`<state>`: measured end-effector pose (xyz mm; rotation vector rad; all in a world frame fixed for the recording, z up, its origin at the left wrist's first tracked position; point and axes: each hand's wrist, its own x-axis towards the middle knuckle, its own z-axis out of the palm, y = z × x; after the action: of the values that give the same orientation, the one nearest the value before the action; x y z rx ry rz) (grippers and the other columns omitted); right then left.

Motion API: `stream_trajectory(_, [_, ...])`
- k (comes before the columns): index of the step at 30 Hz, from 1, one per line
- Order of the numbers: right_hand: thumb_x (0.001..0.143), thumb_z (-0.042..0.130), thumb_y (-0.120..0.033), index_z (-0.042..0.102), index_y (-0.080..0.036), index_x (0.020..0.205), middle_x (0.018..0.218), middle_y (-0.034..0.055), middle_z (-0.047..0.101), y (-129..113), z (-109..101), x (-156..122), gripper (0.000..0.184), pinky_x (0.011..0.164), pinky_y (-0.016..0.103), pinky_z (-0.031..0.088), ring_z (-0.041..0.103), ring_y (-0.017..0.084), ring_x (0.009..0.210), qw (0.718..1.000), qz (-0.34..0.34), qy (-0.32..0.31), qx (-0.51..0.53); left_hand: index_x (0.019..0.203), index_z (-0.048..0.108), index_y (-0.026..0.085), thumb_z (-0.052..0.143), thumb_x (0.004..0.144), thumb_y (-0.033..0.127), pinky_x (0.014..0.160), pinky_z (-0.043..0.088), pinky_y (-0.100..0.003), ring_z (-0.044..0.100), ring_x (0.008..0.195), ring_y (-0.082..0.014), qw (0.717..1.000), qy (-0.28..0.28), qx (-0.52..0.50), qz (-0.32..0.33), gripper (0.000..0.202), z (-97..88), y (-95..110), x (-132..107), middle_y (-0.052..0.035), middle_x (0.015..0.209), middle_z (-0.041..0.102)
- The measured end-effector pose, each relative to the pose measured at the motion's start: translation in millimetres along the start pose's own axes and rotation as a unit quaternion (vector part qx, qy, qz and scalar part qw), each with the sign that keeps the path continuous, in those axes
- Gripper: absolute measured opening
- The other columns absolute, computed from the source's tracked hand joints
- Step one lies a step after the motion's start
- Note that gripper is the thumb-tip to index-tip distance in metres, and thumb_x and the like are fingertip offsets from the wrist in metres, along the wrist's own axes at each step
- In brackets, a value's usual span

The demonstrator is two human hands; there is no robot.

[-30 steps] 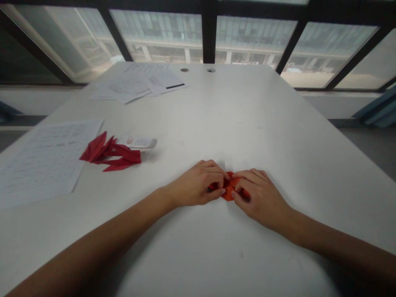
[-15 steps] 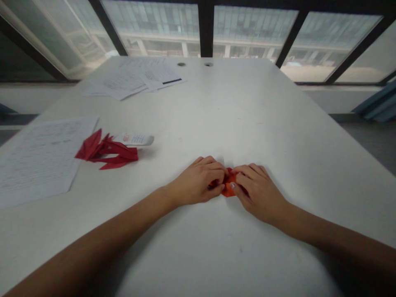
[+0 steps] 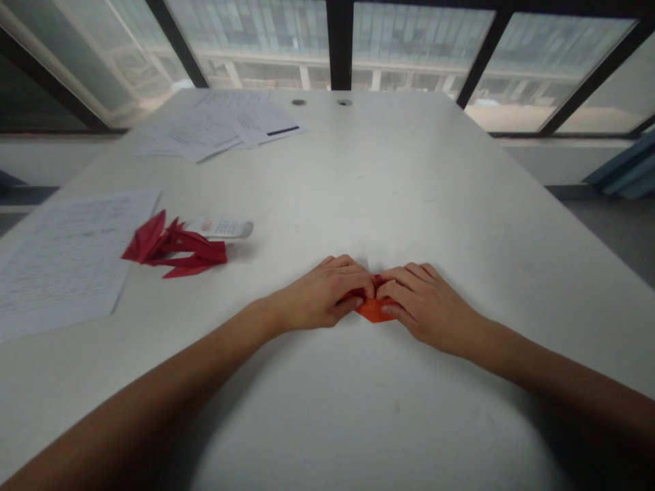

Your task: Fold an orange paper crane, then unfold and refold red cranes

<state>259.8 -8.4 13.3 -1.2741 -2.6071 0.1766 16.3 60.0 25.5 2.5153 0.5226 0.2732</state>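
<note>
A small folded piece of orange-red paper (image 3: 375, 310) lies on the white table (image 3: 409, 170), right between my hands. My left hand (image 3: 318, 294) holds its left end, with the fingers curled over it. My right hand (image 3: 424, 301) grips the right end, and its fingertips nearly meet those of my left hand. Most of the paper is hidden, and only its lower point shows clearly. To the far left lies a heap of folded dark red paper (image 3: 174, 249).
A white remote control (image 3: 220, 228) touches the red heap. A printed sheet (image 3: 66, 259) lies at the table's left edge, and loose papers (image 3: 220, 123) lie at the far end. Two round holes (image 3: 321, 102) pierce the table near the dark-framed windows (image 3: 419, 48).
My hands have settled lower and flatter over the orange-red paper, and more of its lower point shows. The whole scene has shifted slightly upward in the view.
</note>
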Motion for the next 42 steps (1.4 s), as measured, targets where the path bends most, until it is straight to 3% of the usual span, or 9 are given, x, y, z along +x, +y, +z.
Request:
stream_trajectory(7, [0.101, 0.058, -0.018, 0.075, -0.031, 0.105, 0.124, 0.0036, 0.069, 12, -4, 1, 0.022, 0.104, 0.048, 0.038, 0.058, 0.025, 0.107, 0.993, -0.111, 0.032, -0.024, 0.108, 0.063, 0.024, 0.058, 0.092, 0.009, 0.103, 0.040, -0.037, 0.057, 0.110, -0.0216, 1.000, -0.011, -0.021, -0.003, 0.022, -3.4, -2, -1, -0.0019, 0.109, 0.070])
stream_trajectory(14, [0.094, 0.068, -0.021, 0.076, -0.033, 0.105, 0.120, 0.0007, 0.070, 29, -19, 3, 0.018, 0.106, 0.047, 0.038, 0.059, 0.024, 0.112, 0.984, -0.145, -0.030, 0.098, 0.096, 0.063, 0.022, 0.062, 0.089, 0.008, 0.101, 0.042, -0.036, 0.059, 0.108, -0.0212, 1.000, -0.010, -0.029, 0.001, 0.016, -5.1, -2, -1, -0.0021, 0.107, 0.072])
stream_trajectory(18, [0.088, 0.072, -0.021, 0.074, -0.027, 0.087, 0.119, 0.0025, 0.071, 33, -15, 3, 0.007, 0.106, 0.047, 0.040, 0.062, 0.024, 0.113, 0.976, -0.118, -0.012, 0.184, 0.092, 0.064, 0.023, 0.063, 0.088, 0.007, 0.104, 0.043, -0.036, 0.060, 0.110, -0.0206, 0.999, 0.001, -0.039, 0.004, 0.016, -4.4, -4, -1, -0.0012, 0.112, 0.073])
stream_trajectory(21, [0.090, 0.070, -0.025, 0.068, -0.023, 0.092, 0.109, 0.0055, 0.072, 27, -8, 5, 0.004, 0.095, 0.042, 0.046, 0.063, 0.024, 0.105, 0.978, 0.002, 0.078, 0.194, 0.092, 0.065, 0.022, 0.065, 0.089, 0.010, 0.107, 0.043, -0.036, 0.059, 0.114, -0.0201, 0.999, 0.011, -0.052, 0.011, 0.013, -2.4, -7, -1, -0.0021, 0.117, 0.072])
stream_trajectory(26, [0.083, 0.080, -0.040, 0.066, -0.024, 0.120, 0.117, 0.0075, 0.070, 13, 0, 7, 0.042, 0.097, 0.049, 0.042, 0.060, 0.030, 0.109, 0.994, 0.081, 0.034, 0.072, 0.116, 0.062, 0.022, 0.072, 0.083, 0.014, 0.113, 0.043, -0.041, 0.053, 0.128, -0.0247, 0.996, 0.071, -0.051, -0.011, 0.036, 1.3, -9, -4, -0.0084, 0.138, 0.060])
stream_trajectory(32, [0.085, 0.080, -0.040, 0.065, -0.026, 0.125, 0.109, 0.0061, 0.069, 5, 2, 7, 0.045, 0.096, 0.050, 0.039, 0.060, 0.029, 0.106, 0.990, 0.112, 0.009, 0.084, 0.146, 0.042, 0.023, 0.075, 0.088, 0.033, 0.110, 0.047, -0.047, 0.052, 0.128, -0.0285, 0.995, 0.074, -0.029, -0.054, 0.068, 6.3, -6, -5, -0.0122, 0.141, 0.059])
stream_trajectory(35, [0.085, 0.081, -0.038, 0.065, -0.027, 0.122, 0.112, 0.0055, 0.069, 5, 2, 8, 0.043, 0.097, 0.049, 0.038, 0.060, 0.029, 0.109, 0.987, 0.116, 0.015, 0.108, 0.137, 0.053, 0.022, 0.073, 0.091, 0.046, 0.109, 0.045, -0.046, 0.053, 0.123, -0.0284, 0.996, 0.078, -0.005, -0.040, 0.055, 9.3, -6, -2, -0.0109, 0.132, 0.063])
stream_trajectory(38, [0.085, 0.081, -0.034, 0.066, -0.026, 0.113, 0.117, 0.0056, 0.068, 4, 3, 8, 0.032, 0.099, 0.048, 0.038, 0.060, 0.028, 0.112, 0.986, 0.108, 0.033, 0.119, 0.119, 0.062, 0.022, 0.068, 0.095, 0.043, 0.105, 0.045, -0.042, 0.054, 0.117, -0.0267, 0.996, 0.075, 0.013, -0.036, 0.033, 10.2, -5, 0, -0.0094, 0.124, 0.065])
stream_trajectory(42, [0.086, 0.080, -0.033, 0.068, -0.027, 0.102, 0.118, 0.0047, 0.068, 1, 2, 8, 0.021, 0.098, 0.047, 0.038, 0.060, 0.027, 0.111, 0.987, 0.094, 0.042, 0.123, 0.113, 0.062, 0.021, 0.069, 0.094, 0.040, 0.102, 0.046, -0.041, 0.054, 0.115, -0.0259, 0.996, 0.075, 0.014, -0.041, 0.028, 9.4, -3, 1, -0.0086, 0.120, 0.067])
